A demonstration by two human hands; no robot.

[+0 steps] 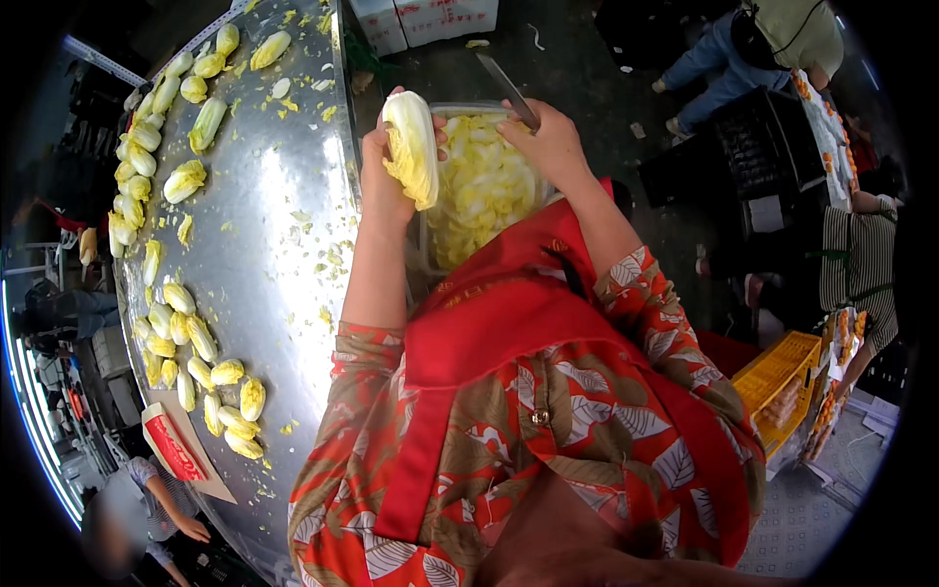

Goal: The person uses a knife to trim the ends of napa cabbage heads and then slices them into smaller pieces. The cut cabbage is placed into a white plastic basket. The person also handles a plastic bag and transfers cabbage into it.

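Note:
In my left hand [386, 186] I hold a pale napa cabbage [411, 149] upright, its yellow leafy end toward me and my fingers wrapped round its side. My right hand [548, 142] grips a knife [509, 91], with the blade pointing up and away to the left, apart from the cabbage. Beneath and between both hands stands a clear plastic tub [423, 235] full of loose yellow and white cabbage leaves [484, 186]. The knife's handle is mostly hidden in my right hand.
A metal table [264, 235] on my left bears several napa cabbages [207, 125], leaf scraps and a flattened carton [176, 445]. White boxes [445, 20] stand beyond the tub. Black crates [743, 147], a yellow crate [782, 386] and co-workers are at the right; another person is at lower left.

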